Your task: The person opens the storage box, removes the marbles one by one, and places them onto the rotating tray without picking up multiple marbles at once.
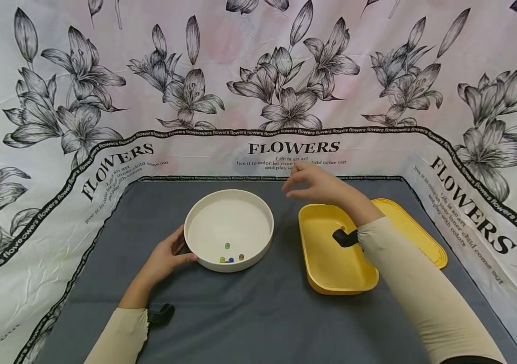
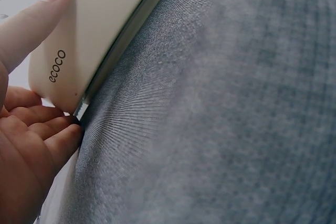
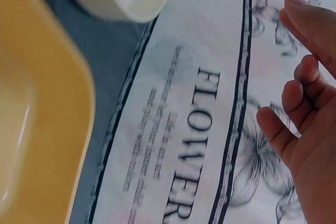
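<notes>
A round cream tray [image 1: 228, 217] with a raised wall sits left of centre, and several small glass marbles [image 1: 227, 246] in green, yellow, blue and brown lie in its near part. At its left side my left hand [image 1: 165, 260] grips the wall. In the left wrist view the thumb [image 2: 42, 17] lies along the tray's outer wall [image 2: 100, 19], which reads "ecoco", while the other fingers curl at its bottom edge. My right hand [image 1: 315, 184] hovers beyond a yellow tub [image 1: 331, 253], its fingers loosely bent; no held thing shows in the right wrist view.
A yellow lid [image 1: 415, 232] lies right of the tub, partly behind my right sleeve [image 1: 418, 283]. Dark grey cloth [image 1: 249, 313] covers the table, bordered by white cloth [image 1: 295, 151] with flower prints and lettering.
</notes>
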### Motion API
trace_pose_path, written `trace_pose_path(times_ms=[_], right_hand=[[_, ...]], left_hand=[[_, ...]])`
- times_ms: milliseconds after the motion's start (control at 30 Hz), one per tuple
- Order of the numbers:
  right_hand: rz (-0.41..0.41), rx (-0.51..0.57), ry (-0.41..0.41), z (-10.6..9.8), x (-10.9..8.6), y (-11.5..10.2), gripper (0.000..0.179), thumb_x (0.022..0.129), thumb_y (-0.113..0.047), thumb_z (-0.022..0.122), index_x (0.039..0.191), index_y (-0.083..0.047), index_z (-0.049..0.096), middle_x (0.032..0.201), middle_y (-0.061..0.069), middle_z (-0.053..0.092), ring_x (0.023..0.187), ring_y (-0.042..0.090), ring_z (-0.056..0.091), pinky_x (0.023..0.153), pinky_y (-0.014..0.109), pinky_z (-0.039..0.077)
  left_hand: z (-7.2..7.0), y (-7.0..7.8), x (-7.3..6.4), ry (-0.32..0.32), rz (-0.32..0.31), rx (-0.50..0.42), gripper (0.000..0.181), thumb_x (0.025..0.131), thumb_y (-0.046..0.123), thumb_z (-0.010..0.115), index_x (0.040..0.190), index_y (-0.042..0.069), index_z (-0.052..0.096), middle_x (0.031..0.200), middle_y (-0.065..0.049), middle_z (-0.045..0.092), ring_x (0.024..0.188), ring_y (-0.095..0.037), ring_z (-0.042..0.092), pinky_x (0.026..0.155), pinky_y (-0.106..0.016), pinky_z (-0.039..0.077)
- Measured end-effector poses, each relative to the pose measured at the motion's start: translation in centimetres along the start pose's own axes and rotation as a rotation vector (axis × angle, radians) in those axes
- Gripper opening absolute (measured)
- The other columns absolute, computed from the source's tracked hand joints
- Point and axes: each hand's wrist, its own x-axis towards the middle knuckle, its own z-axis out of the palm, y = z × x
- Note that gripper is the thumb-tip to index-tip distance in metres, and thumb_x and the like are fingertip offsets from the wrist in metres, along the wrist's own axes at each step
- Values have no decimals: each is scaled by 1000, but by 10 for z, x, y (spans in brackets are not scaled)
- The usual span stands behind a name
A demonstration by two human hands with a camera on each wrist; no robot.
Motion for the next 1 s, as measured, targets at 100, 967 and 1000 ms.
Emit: trace_pose_path(times_ms=[100, 967, 1000], right_hand=[[5, -6, 15, -5, -16, 7, 17, 93, -21, 78, 110, -16, 80, 98, 1, 53, 98, 19, 49, 82, 37, 44], [251, -83, -24, -3, -113, 57, 16, 88, -24, 83, 104, -25, 81, 94, 2, 43, 92, 21, 38, 73, 37, 32], [261, -82, -24, -1, -116, 58, 17, 88, -24, 83, 104, -25, 81, 94, 2, 44, 93, 22, 38, 74, 37, 32]], left_hand=[[0, -1, 0, 11, 11, -13, 109, 84, 30, 87, 165, 7, 17, 169, -16, 22, 154, -37, 26, 123, -48, 32], [3, 1, -4, 6, 8, -17, 108, 84, 25, 86, 164, 5, 17, 168, -20, 22, 154, -39, 26, 123, -47, 32], [3, 1, -5, 8, 10, -16, 108, 84, 25, 87, 164, 5, 17, 168, -20, 22, 153, -39, 26, 123, -47, 32]])
